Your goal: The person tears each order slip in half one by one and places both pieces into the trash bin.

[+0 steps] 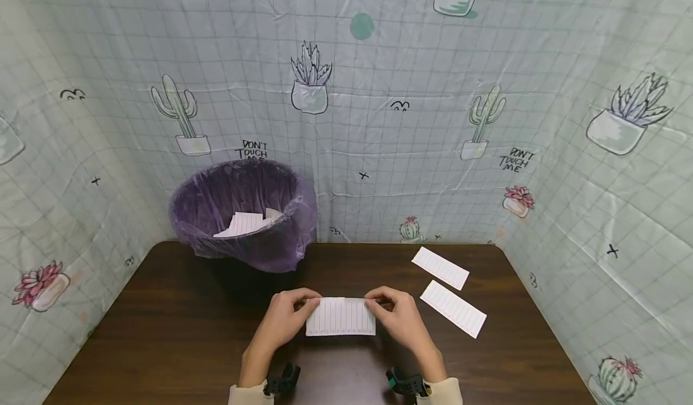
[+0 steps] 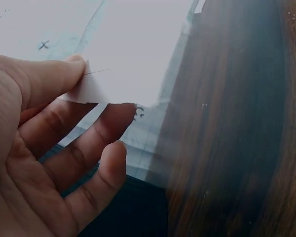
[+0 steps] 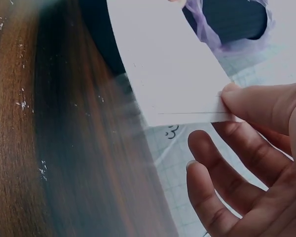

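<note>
A white strip of paper [image 1: 341, 318] with a row of printed vertical lines is stretched between both hands over the front of the table. My left hand [image 1: 284, 321] pinches its upper left corner between thumb and index finger. At the upper right corner, my right hand [image 1: 403, 322] does the same. In the left wrist view the other fingers [image 2: 81, 153] are loosely bent below the paper. The right wrist view shows the paper's pale face, with a thin line near the pinched end. Two similar strips [image 1: 441, 268] lie slanted on the table, right of my right hand.
A dark bin with a purple plastic liner [image 1: 295, 245] stands at the back left, with white papers [image 1: 243, 224] inside. The brown wooden table [image 1: 146, 333] meets a cactus-print sheet [image 1: 357, 140] at the back and sides. Black straps [image 1: 283, 383] circle both wrists.
</note>
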`<state>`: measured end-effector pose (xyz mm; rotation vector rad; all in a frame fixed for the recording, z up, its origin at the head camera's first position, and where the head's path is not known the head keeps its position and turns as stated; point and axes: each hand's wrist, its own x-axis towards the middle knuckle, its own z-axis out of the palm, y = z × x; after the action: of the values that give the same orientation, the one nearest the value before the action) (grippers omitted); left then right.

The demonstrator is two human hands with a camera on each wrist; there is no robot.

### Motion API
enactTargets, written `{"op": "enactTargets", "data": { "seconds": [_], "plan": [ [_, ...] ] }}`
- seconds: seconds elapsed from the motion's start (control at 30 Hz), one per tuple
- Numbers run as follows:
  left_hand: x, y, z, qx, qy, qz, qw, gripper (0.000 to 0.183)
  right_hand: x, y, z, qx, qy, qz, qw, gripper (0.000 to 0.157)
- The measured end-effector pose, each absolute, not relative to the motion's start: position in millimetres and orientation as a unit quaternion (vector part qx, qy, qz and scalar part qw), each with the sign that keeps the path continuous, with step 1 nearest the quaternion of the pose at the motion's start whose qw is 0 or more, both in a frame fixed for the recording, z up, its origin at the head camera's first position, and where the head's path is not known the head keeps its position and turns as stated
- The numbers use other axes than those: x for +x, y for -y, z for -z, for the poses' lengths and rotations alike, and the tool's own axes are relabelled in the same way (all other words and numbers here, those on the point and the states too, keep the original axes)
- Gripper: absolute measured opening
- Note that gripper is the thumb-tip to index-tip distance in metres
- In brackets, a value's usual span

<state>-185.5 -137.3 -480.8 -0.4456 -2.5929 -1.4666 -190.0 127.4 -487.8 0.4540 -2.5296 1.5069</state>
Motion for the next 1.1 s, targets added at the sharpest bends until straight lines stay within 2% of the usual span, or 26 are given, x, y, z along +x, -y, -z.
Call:
{"op": "enactTargets", "data": {
  "seconds": [0.43,1.1],
  "plan": [
    [-183.2,141.7,480.9,-0.147,0.855,0.495,0.043,0.008,-188.8,-129.4,490.1,0.140,0.852,-0.500,0.072,0.009],
    [-186.0,145.6,481.5,-0.156,0.855,0.493,0.039,0.009,-190.1,-127.7,491.0,0.130,0.853,-0.500,0.075,0.005]
  ]
}}
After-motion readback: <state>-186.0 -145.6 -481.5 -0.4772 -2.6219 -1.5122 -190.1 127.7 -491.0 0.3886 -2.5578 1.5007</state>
